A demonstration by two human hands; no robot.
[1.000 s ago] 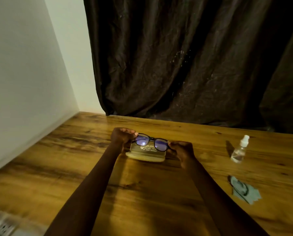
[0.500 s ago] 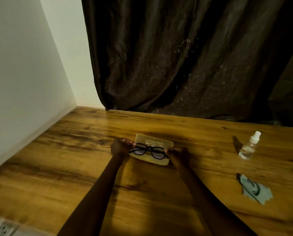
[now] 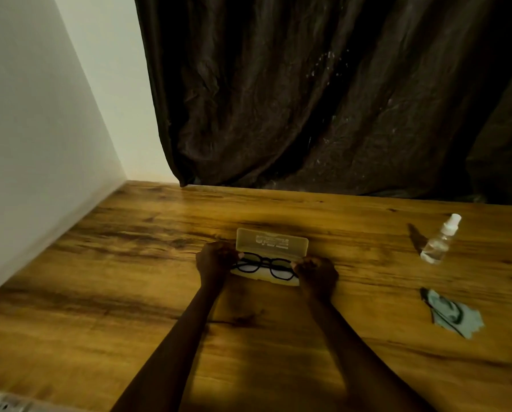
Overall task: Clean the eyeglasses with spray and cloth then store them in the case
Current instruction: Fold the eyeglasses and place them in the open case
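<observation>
Our left hand [image 3: 216, 260] and right hand [image 3: 317, 272], fingers [image 3: 304, 264] curled, grip the glasses [image 3: 260, 266] by their ends, in the open case [image 3: 272, 242] on the table [image 3: 130, 292].

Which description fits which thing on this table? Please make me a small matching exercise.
Things
1. eyeglasses
2. case
3. spray bottle
4. cloth

Descriptions
A. clear, standing upright at the far right of the table
B. pale blue-green, lying at the right, nearer the person
C. open, its lid tilted back
D. black-framed, gripped at the ends by the left hand and the right hand

Pairs: 1-D, 2-C, 3-A, 4-B
</observation>
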